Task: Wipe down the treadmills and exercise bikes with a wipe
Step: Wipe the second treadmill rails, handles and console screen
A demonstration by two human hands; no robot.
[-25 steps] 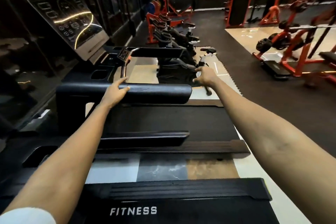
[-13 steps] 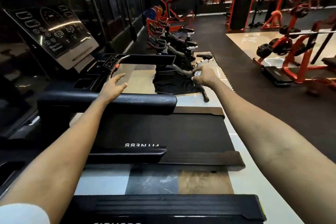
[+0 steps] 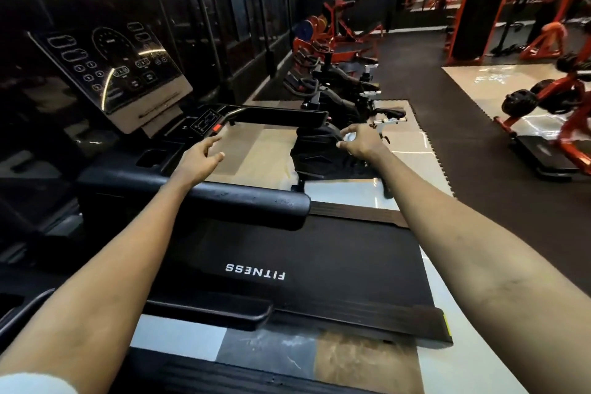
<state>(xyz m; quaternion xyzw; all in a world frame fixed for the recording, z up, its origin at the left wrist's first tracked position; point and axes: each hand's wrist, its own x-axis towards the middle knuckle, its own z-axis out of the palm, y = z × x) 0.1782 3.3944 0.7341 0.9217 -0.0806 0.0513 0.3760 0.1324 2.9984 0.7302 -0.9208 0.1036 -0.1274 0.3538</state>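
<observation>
A black treadmill stands in front of me, its padded handrail (image 3: 256,203) running across the belt (image 3: 319,253) marked FITNESS. Its console (image 3: 112,73) rises at the left. My left hand (image 3: 200,161) hovers just beyond the handrail, fingers spread and relaxed, holding nothing. My right hand (image 3: 363,144) is stretched out in the air, fingers curled round a small white wipe (image 3: 348,137) that barely shows. Behind that hand stands a black exercise bike (image 3: 323,150), with more bikes (image 3: 319,89) in a row further back.
A second treadmill's handrail (image 3: 281,113) and control panel (image 3: 208,121) lie beyond my left hand. Another treadmill deck (image 3: 224,374) is at the bottom edge. Red weight machines (image 3: 569,112) stand at the right across dark rubber flooring (image 3: 463,112). A dark glass wall runs along the left.
My left hand has lifted off the padded handrail and moved forward past it. My right hand stays stretched out near the bike. The view has moved closer to the treadmill.
</observation>
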